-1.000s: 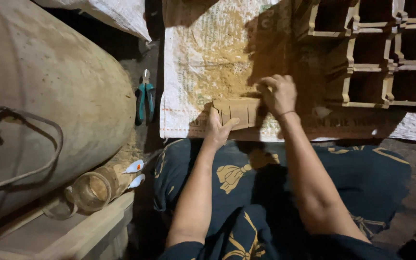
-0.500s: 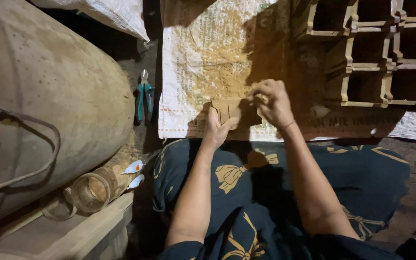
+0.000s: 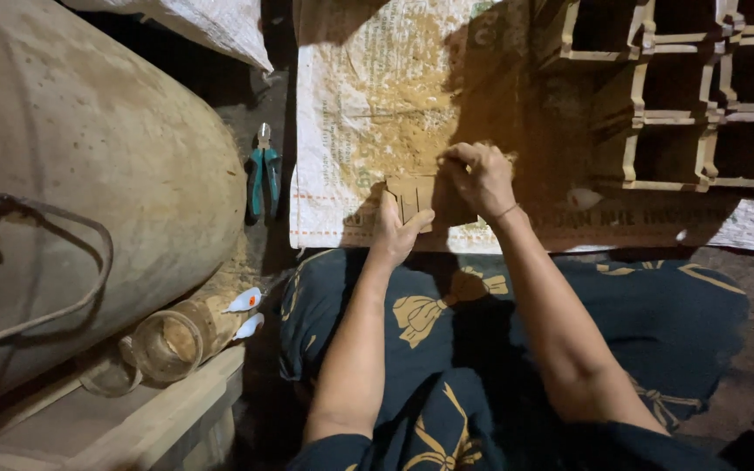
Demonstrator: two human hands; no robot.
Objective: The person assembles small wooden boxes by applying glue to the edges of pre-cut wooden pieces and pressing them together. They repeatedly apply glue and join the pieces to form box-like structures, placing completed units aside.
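A small flat brown block of wood or clay with cut slots (image 3: 412, 197) lies on a dusty white woven sack spread as a mat (image 3: 342, 131), near the mat's front edge and roughly midway along it, just ahead of the seated person's lap. The left hand (image 3: 397, 231) presses on the block's near left corner, thumb and fingers closed around that edge in a steady grasp. The right hand (image 3: 480, 177) covers the block's right side with curled fingers, clenched on it or on something small at its top edge; the pictures do not show which.

Judged from this, the step in hand is working or trimming the block while it is held down. The next move calls for the left hand to keep it pinned flat while the right hand works along the upper right edge with small, controlled pressure.

The block's long axis appears to run left to right, along the mat's front edge, though the right hand hides its far end. Its slots run crosswise, away from the person.

A stack of pale rectangular open frames (image 3: 682, 96) fills the mat's far right corner. Teal-handled pliers (image 3: 263, 174) lie on the floor off the mat's left edge, beside a large rounded drum (image 3: 89, 174).
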